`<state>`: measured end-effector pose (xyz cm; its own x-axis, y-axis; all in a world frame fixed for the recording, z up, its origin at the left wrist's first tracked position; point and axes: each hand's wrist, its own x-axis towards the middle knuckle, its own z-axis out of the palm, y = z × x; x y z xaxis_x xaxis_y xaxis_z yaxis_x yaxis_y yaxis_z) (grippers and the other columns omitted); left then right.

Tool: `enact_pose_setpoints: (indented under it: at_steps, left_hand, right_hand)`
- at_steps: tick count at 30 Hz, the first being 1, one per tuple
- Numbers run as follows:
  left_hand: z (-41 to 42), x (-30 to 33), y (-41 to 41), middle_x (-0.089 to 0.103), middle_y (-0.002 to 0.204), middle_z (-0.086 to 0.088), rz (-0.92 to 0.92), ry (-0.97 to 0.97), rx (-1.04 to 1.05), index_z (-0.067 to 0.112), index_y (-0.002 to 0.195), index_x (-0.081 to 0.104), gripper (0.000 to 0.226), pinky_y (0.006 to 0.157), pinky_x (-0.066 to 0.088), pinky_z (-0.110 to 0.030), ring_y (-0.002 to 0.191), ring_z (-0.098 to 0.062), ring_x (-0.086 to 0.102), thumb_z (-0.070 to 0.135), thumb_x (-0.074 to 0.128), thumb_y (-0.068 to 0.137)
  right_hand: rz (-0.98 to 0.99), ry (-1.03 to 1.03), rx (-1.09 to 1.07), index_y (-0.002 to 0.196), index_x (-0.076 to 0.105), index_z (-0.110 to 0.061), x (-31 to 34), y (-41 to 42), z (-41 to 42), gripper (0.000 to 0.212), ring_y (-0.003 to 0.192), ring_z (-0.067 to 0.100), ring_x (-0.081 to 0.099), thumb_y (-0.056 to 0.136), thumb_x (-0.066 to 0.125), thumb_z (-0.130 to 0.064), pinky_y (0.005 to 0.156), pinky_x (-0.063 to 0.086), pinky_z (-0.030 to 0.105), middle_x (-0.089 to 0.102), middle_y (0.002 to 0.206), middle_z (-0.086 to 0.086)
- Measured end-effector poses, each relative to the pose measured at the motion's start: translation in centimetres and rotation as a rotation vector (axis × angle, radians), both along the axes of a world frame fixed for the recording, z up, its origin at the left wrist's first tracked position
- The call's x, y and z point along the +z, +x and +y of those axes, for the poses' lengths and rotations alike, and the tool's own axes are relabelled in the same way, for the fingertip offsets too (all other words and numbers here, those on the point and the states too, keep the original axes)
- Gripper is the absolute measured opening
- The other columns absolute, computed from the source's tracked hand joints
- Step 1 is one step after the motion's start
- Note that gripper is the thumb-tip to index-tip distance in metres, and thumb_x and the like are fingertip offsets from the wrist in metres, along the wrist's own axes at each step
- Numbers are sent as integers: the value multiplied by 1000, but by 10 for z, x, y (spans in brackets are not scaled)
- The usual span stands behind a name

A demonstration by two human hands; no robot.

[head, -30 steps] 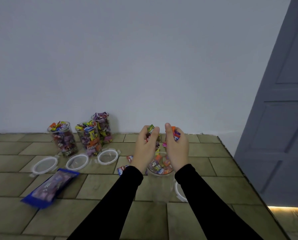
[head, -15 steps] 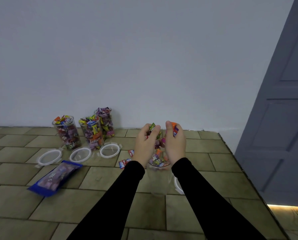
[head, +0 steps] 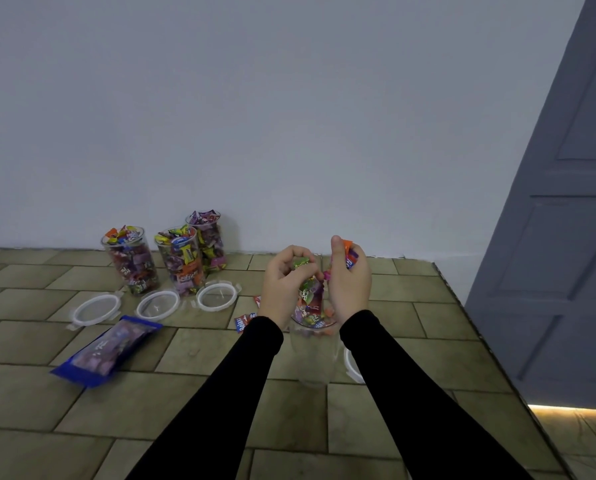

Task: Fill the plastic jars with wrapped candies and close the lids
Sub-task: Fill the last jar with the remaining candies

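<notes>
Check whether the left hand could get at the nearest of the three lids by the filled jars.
Probably yes: the lid lies flat with bare tile between, but the left hand first has to drop its candies.

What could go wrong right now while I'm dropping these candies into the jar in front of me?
Candies could miss the jar: both the left hand and the right hand hold handfuls above its narrow mouth, and loose candies already lie on the floor beside it. The clear jar looks light and mostly empty, so a bump from either hand might tip it.
</notes>
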<state>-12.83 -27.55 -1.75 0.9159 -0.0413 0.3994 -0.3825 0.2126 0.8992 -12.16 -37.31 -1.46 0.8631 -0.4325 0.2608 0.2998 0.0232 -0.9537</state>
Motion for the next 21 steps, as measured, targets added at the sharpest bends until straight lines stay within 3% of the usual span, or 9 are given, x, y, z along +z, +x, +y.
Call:
enact_pose_setpoints:
  at_steps: [3,5,8,10,14,18,21]
  left_hand:
    - [3,-4,5,58,68,-14,-16,-2,-13,6,78,58,11,61,48,-24,63,-21,58,11,64,71]
    - [5,-8,6,58,72,-11,-43,28,-17,9,80,60,19,65,46,-27,67,-20,56,22,68,70]
    - [5,-8,6,56,71,2,-72,40,-36,8,84,57,26,63,45,-21,66,-13,53,27,69,71]
    - [5,-7,6,55,68,-2,-55,26,-63,10,82,58,24,58,45,-21,62,-17,52,29,70,72]
    - [5,-7,7,57,68,-10,8,-56,-102,8,75,60,19,56,46,-27,58,-26,55,25,60,84]
    - [3,-12,7,61,69,-12,34,-160,63,4,77,60,29,61,49,-27,63,-28,62,29,50,88]
    - [5,-40,0,68,85,-9,193,-130,144,5,85,65,42,60,53,-27,78,-25,66,41,45,96]
  right_hand:
    - [3,33,1,87,57,-17,0,1,1,28,64,10,53,94,53,-44,62,48,24,53,70,-10]
    - [-2,45,10,88,57,-16,0,1,1,28,60,10,52,94,53,-43,58,47,23,52,69,-10]
    - [-1,55,19,91,57,-11,1,-1,1,30,53,3,50,95,54,-41,52,47,20,51,71,-8]
    - [-4,68,22,91,56,-11,2,-2,1,29,50,0,49,95,54,-40,51,48,20,51,73,-7]
    - [-7,69,7,88,57,-14,3,-2,1,27,63,11,52,95,54,-40,49,44,14,53,76,-6]
    - [2,83,22,94,59,-13,3,-4,2,27,65,6,51,95,54,-40,52,46,13,55,82,-7]
    - [2,92,45,95,59,-14,4,-5,2,26,64,4,51,94,55,-39,54,48,14,55,83,-6]
